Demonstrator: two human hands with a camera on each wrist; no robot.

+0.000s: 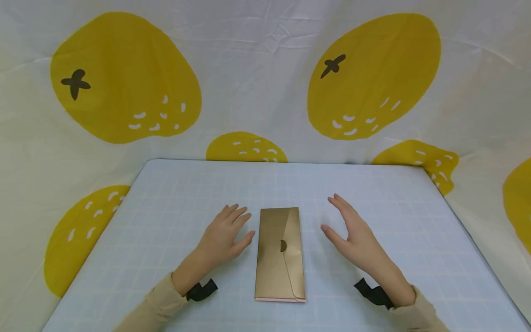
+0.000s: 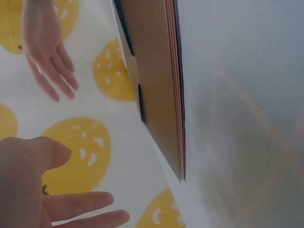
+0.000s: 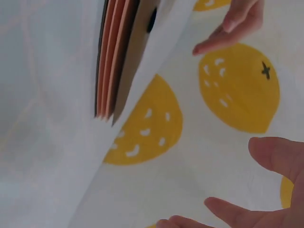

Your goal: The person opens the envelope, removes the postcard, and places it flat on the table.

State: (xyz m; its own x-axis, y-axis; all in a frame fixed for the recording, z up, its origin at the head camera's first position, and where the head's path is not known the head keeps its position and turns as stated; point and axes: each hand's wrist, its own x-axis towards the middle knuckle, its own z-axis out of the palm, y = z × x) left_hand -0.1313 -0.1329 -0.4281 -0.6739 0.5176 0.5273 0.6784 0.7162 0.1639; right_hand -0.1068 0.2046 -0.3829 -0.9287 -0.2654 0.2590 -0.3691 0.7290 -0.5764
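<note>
A gold folder (image 1: 270, 258) is lying flat on the desk (image 1: 186, 189), about midway between the left and right edges and well apart from the far edge, its 2 long sides running toward that far edge. A flap (image 1: 295, 258) is covering the right part of its top, and a dark half-round spot (image 1: 283, 246) is sitting near the middle. Pink layers (image 1: 275, 299) are showing along its near end. The left hand (image 1: 221, 236) is hovering just beside the folder's left side, fingers extended and thumb held apart, gripping nothing. The right hand (image 1: 357, 237) is hovering off the right side, a little farther away, thumb and fingers parting widely, also holding nothing. Beige sleeves (image 1: 159, 297) are covering the forearms, and 1 black band (image 1: 203, 291) is showing under each wrist. Behind the far edge, a white cloth (image 1: 257, 83) with yellow fruit shapes (image 1: 128, 69) is hanging.
</note>
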